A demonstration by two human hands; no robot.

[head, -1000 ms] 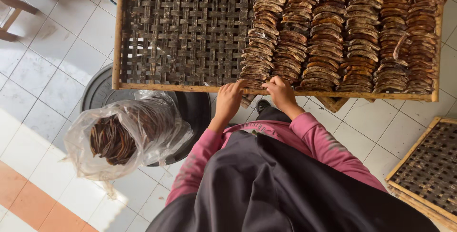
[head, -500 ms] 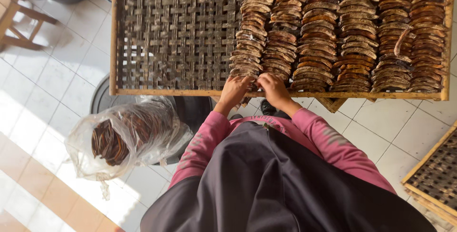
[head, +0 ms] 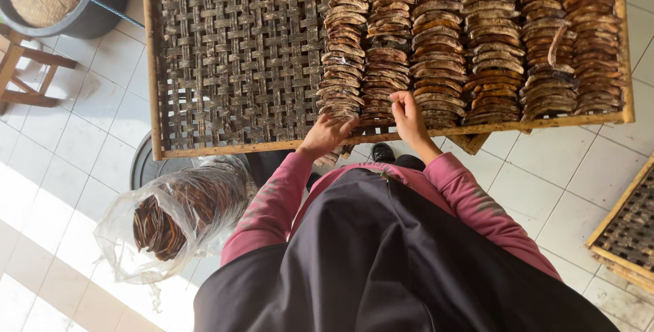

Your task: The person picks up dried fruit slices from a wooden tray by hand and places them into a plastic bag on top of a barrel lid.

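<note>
1. White floor tiles point(head: 82, 148) under a woven drying tray point(head: 225, 66); left half bare.
2. Clear plastic bag point(head: 180, 216) at left holds dark curved slices.
3. Left hand point(head: 325, 134), fingers clenched on slices at the leftmost row point(head: 340, 46); rows run away from the person.
4. Right hand point(head: 411, 117), fingers pinching slices in the next row; the grip is partly hidden.
5. Second tray point(head: 623, 233) cut off at right.

The person wears a pink long-sleeved top point(head: 470, 202) under a black apron point(head: 381, 264), with a black shoe point(head: 382, 152) showing at centre frame.
</note>
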